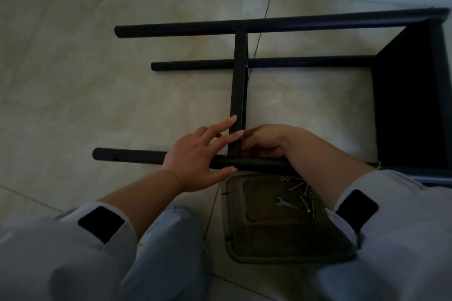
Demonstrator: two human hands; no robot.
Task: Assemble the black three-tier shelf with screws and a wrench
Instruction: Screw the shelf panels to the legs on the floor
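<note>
1. Shelf point(281, 24) lies on its side on the tiled floor point(73, 80), legs running left to right. Black tubular legs, matte finish; three legs plainly visible, the near one passing under both hands.
2. One tier point(411, 105) sits fitted at the right end, a dark panel seen mostly in shadow. A second tier point(238, 80) stands edge-on mid-length, crossing from the far leg to the near leg; a bright screw head shows where it meets the middle leg.
3. Third tier is not in place; the left ends of the legs are bare, with small holes visible. Judged roughly past halfway, with the near joint of the middle tier in hand and a whole tier left.
4. Tray point(244, 239) sits near, just below the near leg, holding loose screws point(305, 203) and a small wrench point(285, 203), which lies unused.
5. Left hand point(195, 161) rests over the near leg, fingers straight and spread, tips touching the middle tier's edge.
6. Right hand point(266, 140) is curled at the joint of tier and near leg; what it pinches cannot be told.
</note>
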